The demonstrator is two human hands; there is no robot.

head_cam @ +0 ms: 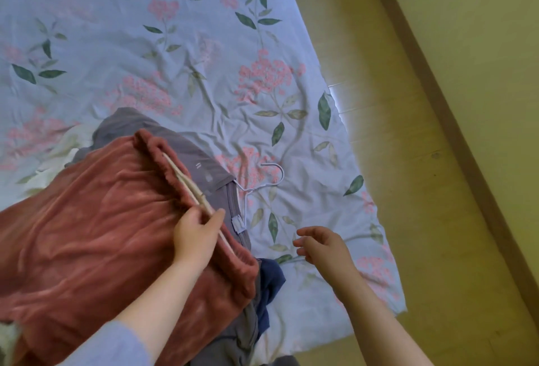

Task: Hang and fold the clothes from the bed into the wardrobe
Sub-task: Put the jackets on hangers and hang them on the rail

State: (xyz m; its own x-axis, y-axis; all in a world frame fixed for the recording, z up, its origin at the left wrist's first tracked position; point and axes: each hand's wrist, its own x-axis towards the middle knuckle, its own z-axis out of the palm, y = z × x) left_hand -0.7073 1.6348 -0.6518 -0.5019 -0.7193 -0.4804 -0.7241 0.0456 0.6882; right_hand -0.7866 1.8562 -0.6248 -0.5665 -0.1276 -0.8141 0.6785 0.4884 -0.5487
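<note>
We see the red fleece trousers (87, 234) lying flat on the bed sheet (145, 30), which is light blue with pink flowers. The gathered waistband points toward the right edge of the bed. The left hand (195, 231) rests on this waistband, and its thumb and fingers pinch the cream cord (186, 181) that runs along it. The right hand (323, 246) is above the sheet, just beside the trousers. Its fingers are loosely curled and apart, and it holds nothing. Under the trousers lies a grey shirt (204, 161) on a white hanger (271, 179), whose hook sticks out onto the sheet. A dark blue cloth (271, 278) shows from below the waistband. To the right of the bed we see a yellowish floor (393, 161).
</note>
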